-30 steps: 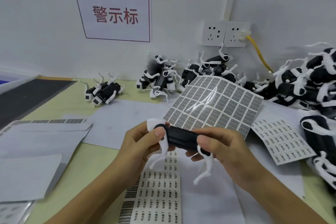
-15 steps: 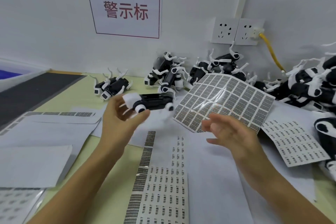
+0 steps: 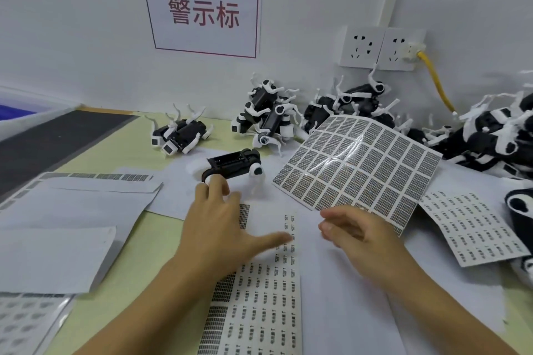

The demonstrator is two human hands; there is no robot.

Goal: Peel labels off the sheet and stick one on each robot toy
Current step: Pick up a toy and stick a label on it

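Observation:
A black-and-white robot toy lies on white paper beyond my hands, its open underside facing up. My left hand is stretched toward it with fingers spread, the fingertips at the toy's near white end, the thumb pointing right. It grips nothing. My right hand hovers loosely curled and empty over the paper. A white label sheet with small printed labels lies under and in front of my hands. A glossy grey gridded label sheet leans up just beyond my right hand.
Two robot toys lie at the back left, a small group stands by the wall, and a big pile fills the right. Another label sheet lies at right. Blank backing papers cover the left. A yellow cable hangs from wall sockets.
Both hands held the toy a second ago. My left hand carried it forward and set it down on the paper, then opened. My right hand let go and dropped low.

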